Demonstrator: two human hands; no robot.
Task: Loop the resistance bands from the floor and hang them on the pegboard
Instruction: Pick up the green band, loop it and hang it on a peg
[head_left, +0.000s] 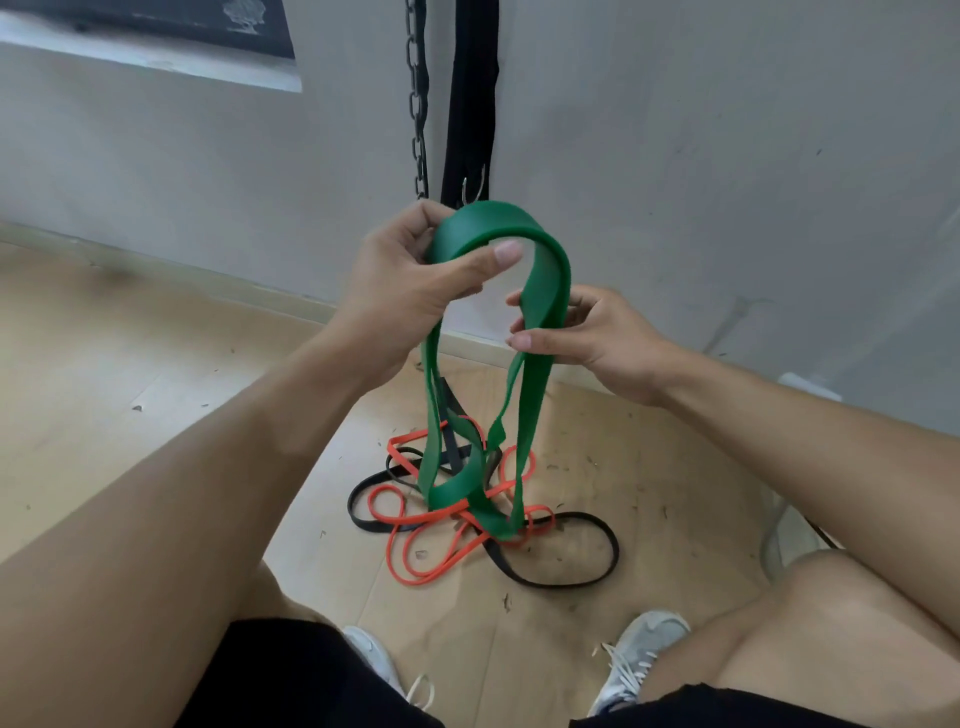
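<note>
A wide green resistance band (540, 283) arches between both hands at chest height, and its folded loops hang down to the floor. My left hand (410, 275) pinches the top of the arch between thumb and fingers. My right hand (587, 338) grips the band's right side, lower down. On the wooden floor below lie an orange band (415, 551) and a black band (587, 571), tangled together under the green band's lower end. No pegboard is in view.
A black chain (418, 98) and a black strap with a metal hook (470, 104) hang on the grey wall (727, 156) straight ahead. My knees and grey shoes (639, 660) are at the bottom. Small debris is scattered on the floor (130, 374).
</note>
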